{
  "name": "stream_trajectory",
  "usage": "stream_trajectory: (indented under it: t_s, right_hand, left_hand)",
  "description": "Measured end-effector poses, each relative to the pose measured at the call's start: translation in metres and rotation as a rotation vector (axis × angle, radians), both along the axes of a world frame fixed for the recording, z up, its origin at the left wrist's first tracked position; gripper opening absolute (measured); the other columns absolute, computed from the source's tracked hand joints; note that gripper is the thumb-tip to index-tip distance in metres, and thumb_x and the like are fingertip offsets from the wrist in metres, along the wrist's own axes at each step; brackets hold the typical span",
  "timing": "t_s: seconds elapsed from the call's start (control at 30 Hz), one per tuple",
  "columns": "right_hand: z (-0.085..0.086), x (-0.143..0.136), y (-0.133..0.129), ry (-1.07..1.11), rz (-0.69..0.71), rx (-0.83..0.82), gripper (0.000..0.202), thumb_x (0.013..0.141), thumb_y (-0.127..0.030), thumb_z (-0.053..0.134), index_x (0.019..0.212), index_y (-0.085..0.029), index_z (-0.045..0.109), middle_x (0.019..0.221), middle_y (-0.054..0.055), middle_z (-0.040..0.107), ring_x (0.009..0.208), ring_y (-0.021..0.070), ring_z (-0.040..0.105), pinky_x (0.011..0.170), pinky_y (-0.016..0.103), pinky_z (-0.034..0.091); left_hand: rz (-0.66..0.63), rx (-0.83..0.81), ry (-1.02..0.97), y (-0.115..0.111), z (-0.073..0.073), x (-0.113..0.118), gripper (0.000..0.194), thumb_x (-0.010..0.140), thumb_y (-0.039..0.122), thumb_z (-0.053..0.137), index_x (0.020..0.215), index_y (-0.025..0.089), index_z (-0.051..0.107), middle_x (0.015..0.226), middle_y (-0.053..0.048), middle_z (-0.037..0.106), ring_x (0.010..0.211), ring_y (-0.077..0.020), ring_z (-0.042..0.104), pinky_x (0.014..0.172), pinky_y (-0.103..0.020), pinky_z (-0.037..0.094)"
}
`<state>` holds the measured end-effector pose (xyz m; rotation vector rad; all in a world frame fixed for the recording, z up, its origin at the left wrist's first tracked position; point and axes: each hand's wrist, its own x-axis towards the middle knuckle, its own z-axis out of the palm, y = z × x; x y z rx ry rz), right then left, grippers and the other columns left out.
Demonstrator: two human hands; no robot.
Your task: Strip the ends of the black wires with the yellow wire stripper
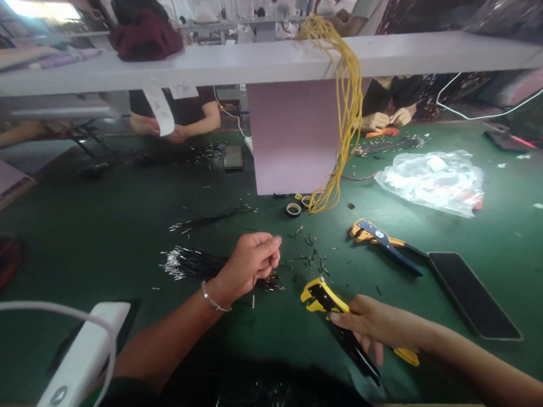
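White cable: loops in over the lower left corner, crossing a white power strip (86, 353).
Wire stripper (328, 293): yellow and black, its notched head tilted up and to the left; the black handle runs down toward the near edge, and a yellow handle end shows past the palm, the two standing apart.
Right hand (373, 321): wrapped round the wire stripper, thumb across its body just below the head, fingers curled under the handles.
Left hand (255, 260): fingers curled and pressed together, thumb laid against the index finger; whether a thin wire is pinched there, I cannot tell.
Black wires (202, 265): a dense bundle with pale, frayed-looking tips at the left; it passes under the left hand, and coppery ends show below those fingers.
Gap between hands: the stripper's head lies to the right of and below the left fingers, near but apart, with short dark offcuts (310, 241) scattered just beyond it.
Green bench (118, 223): carries a thinner strand group (217, 217) beyond the bundle, tape rolls (293, 210), a blue-and-orange tool (385, 243), a dark flat slab (474, 293) and a clear plastic bag (434, 180).
Yellow wires (346, 102): hang from the white shelf (246, 65) down to the bench.
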<state>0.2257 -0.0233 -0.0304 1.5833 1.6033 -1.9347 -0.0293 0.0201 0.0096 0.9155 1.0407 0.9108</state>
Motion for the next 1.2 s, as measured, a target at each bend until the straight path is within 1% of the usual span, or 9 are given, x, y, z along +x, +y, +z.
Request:
stream_trajectory:
  t_s: [0.2,0.33,0.43,0.53,0.6,0.77,0.93,1.1,1.2]
  right_hand:
    - [0.017,-0.001,0.016,-0.271,0.412,0.763,0.065,0.09,-0.063,0.037,0.043,-0.018,0.048,0.04,0.003,0.045,0.036,0.011,0.042,0.042,0.028,0.017]
    - [0.014,0.0,0.027,-0.478,0.49,0.972,0.056,0.092,-0.05,0.04,0.05,-0.018,0.058,0.047,0.007,0.055,0.043,0.0168,0.054,0.046,0.028,0.024]
    - [0.023,-0.007,0.033,-0.317,0.406,1.091,0.041,0.093,-0.039,0.041,0.071,-0.018,0.068,0.068,0.009,0.068,0.062,0.0208,0.065,0.054,0.028,0.038]
    - [0.035,-0.025,0.038,-0.005,0.229,1.079,0.032,0.091,-0.043,0.049,0.096,-0.018,0.069,0.09,0.009,0.072,0.079,0.02,0.068,0.069,0.028,0.047]
    - [0.037,-0.039,0.04,0.106,0.253,1.054,0.032,0.087,-0.043,0.056,0.102,-0.017,0.068,0.093,0.009,0.073,0.08,0.0199,0.068,0.072,0.029,0.048]
    - [0.03,-0.057,0.041,0.226,0.436,1.13,0.031,0.095,-0.026,0.041,0.078,-0.016,0.065,0.074,0.007,0.067,0.068,0.0174,0.061,0.066,0.029,0.044]
    - [0.038,-0.052,0.033,0.349,0.482,1.09,0.039,0.097,-0.027,0.035,0.063,-0.019,0.053,0.062,0.003,0.053,0.058,0.0136,0.047,0.06,0.028,0.038]
    - [0.04,-0.035,0.024,0.403,0.37,1.027,0.04,0.096,-0.027,0.035,0.058,-0.02,0.044,0.056,-0.001,0.041,0.054,0.0123,0.039,0.055,0.028,0.031]
    - [0.032,-0.024,0.026,0.306,0.273,0.961,0.041,0.097,-0.033,0.036,0.057,-0.021,0.04,0.055,-0.003,0.038,0.051,0.0111,0.038,0.053,0.027,0.03]
  left_hand:
    - [-0.044,0.024,0.06,-0.004,0.003,0.002,0.038,0.077,0.039,0.066,0.054,0.014,0.049,0.046,0.002,0.05,0.034,-0.0002,0.023,0.034,-0.017,0.012]
    - [-0.064,0.02,0.07,-0.005,0.005,0.002,0.036,0.078,0.038,0.065,0.056,0.014,0.05,0.047,0.002,0.05,0.034,-0.0002,0.024,0.035,-0.017,0.013]
    - [-0.077,0.016,0.088,-0.007,0.006,0.004,0.037,0.078,0.039,0.064,0.056,0.014,0.05,0.048,0.002,0.05,0.035,-0.0005,0.026,0.035,-0.017,0.015]
    - [-0.093,0.018,0.1,-0.009,0.005,0.006,0.037,0.079,0.04,0.064,0.056,0.014,0.05,0.048,0.002,0.05,0.035,-0.0008,0.027,0.035,-0.017,0.017]
    - [-0.11,0.01,0.085,-0.009,0.005,0.005,0.037,0.078,0.041,0.064,0.057,0.014,0.051,0.048,0.002,0.05,0.035,-0.001,0.026,0.034,-0.017,0.017]
    - [-0.15,-0.007,0.0,-0.009,0.004,0.001,0.037,0.079,0.041,0.065,0.058,0.014,0.051,0.049,0.002,0.05,0.036,-0.0014,0.024,0.034,-0.017,0.017]
    - [-0.195,-0.053,-0.007,-0.009,0.003,0.003,0.039,0.078,0.043,0.066,0.056,0.014,0.051,0.048,0.002,0.048,0.035,-0.0015,0.024,0.033,-0.018,0.015]
    - [-0.047,0.029,0.044,0.002,0.011,-0.01,0.04,0.076,0.039,0.069,0.052,0.014,0.048,0.045,0.004,0.042,0.035,-0.0011,0.026,0.036,-0.019,0.012]
    - [-0.064,0.037,-0.007,0.008,0.011,-0.016,0.038,0.077,0.037,0.068,0.054,0.014,0.049,0.047,0.004,0.044,0.035,-0.0004,0.024,0.037,-0.019,0.014]
